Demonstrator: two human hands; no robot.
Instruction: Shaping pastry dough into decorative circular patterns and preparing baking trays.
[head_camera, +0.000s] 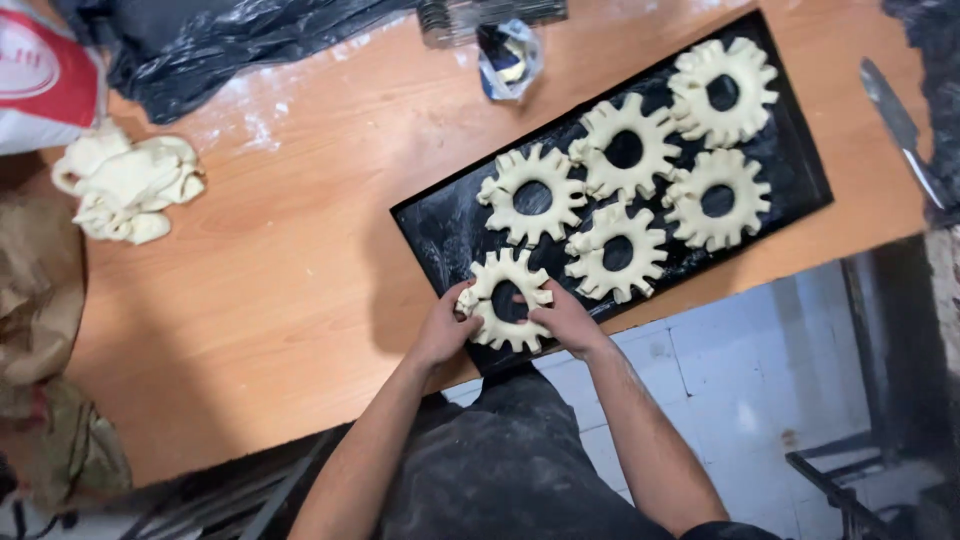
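Table: a wooden top dusted with flour; the person stands at its near edge, looking straight down.
Tray: a long black baking tray lying slantwise, its long axis running from the near edge of the table up toward the far right corner; its near end juts slightly past the table's edge.
Dough heap: a lump of leftover dough near the table's left edge, well apart from the tray.
Black bag: crumpled plastic at the far left corner.
Knife: lies by the table's right edge, off the tray.
Other rings: five notched dough rings in two rows fill the middle and far end of the tray, some touching their neighbours.
Near ring: a toothed dough ring at the tray's near end, beside its left edge, directly in front of the person and between both hands.
Left hand: fingers bent against the ring's left rim, thumb on the teeth, holding it lightly.
Right hand: fingers curled on the ring's right rim, reaching toward the hole.
Nearness: both hands touch the ring, equally close; it sits flat.
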